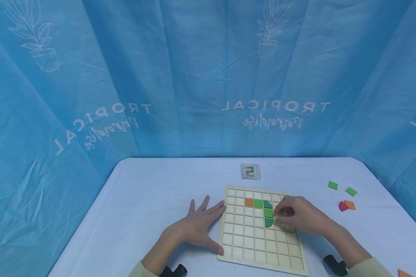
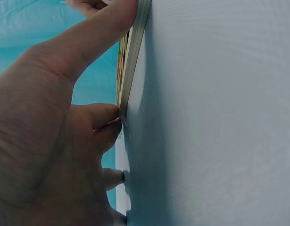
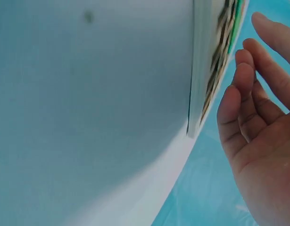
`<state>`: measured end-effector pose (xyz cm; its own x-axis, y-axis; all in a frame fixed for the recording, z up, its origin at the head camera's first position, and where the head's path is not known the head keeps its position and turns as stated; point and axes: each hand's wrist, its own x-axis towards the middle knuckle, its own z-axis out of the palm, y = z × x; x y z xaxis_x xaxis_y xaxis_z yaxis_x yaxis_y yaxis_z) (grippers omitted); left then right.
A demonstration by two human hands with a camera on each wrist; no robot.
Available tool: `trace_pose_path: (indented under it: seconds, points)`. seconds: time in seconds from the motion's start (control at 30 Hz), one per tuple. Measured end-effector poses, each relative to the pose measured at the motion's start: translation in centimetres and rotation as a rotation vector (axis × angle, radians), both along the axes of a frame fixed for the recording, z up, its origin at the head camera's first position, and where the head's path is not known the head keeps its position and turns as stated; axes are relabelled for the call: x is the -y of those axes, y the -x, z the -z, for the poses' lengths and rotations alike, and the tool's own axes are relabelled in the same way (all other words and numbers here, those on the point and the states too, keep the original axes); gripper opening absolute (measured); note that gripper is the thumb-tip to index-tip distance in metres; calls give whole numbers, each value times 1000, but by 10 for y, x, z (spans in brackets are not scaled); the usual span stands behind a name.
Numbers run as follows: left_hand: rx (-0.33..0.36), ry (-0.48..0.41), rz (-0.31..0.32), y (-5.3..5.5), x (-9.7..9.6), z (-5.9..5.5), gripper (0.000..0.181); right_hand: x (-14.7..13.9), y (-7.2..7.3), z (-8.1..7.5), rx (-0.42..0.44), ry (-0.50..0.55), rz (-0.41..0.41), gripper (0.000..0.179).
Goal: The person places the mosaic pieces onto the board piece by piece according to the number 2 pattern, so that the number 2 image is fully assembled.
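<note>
A wooden grid board (image 1: pixel 244 243) lies on the white table. Its upper cells hold an orange square (image 1: pixel 249 202), a light green square (image 1: pixel 258 203) and a dark green quarter-round tile (image 1: pixel 267 204). Below that come another light green square (image 1: pixel 268 213) and a second dark green quarter-round tile (image 1: pixel 269 222). My left hand (image 1: pixel 198 227) rests with spread fingers against the board's left edge; its thumb (image 2: pixel 104 28) touches the side. Over the right part of the board, my right hand (image 1: pixel 303 214) has loosely bent fingers (image 3: pixel 244 77) beside the green tiles, thumb apart, no tile visible between them.
A small pattern card (image 1: pixel 250 172) showing a figure 2 lies behind the board. On the right are two green squares (image 1: pixel 333 185), a red piece (image 1: pixel 343 206) and an orange piece (image 1: pixel 350 204). Another orange piece (image 1: pixel 404 273) sits at the lower right. Blue curtain (image 1: pixel 208 77) surrounds the table.
</note>
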<state>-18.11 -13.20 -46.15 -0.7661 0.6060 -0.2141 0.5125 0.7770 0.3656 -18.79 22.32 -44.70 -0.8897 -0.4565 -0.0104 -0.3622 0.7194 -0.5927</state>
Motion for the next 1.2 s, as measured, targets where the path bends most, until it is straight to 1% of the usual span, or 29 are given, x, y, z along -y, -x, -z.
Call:
trace_pose_path:
  seconds: [0.17,0.33,0.4,0.57,0.63,0.77,0.87,1.1,1.2]
  points:
    - [3,8,-4,0,-1,0,123,-13,2,-6,-36,-41,55,19]
    - [12,-3,-3,-1,0,0,122,-35,5,-8,-82,-31,72,21]
    - [13,-5,-5,-1,0,-1,122,-45,6,-9,-87,-34,105,21]
    - [7,-4,-2,-1,0,-2,122,-73,12,-11,-51,-54,213,27]
    - [10,-7,0,-1,0,-2,121,-83,14,-10,-39,-66,241,29]
    - [12,-9,0,-2,0,-2,121,-99,15,-9,-39,-95,277,33]
    - [1,-5,2,-2,0,-2,122,-108,15,-10,-39,-91,300,34]
    - [14,-6,0,-1,0,-1,122,-130,16,-7,40,-16,335,44]
    - [1,-6,10,0,0,-1,122,-137,17,-6,39,-8,354,44]
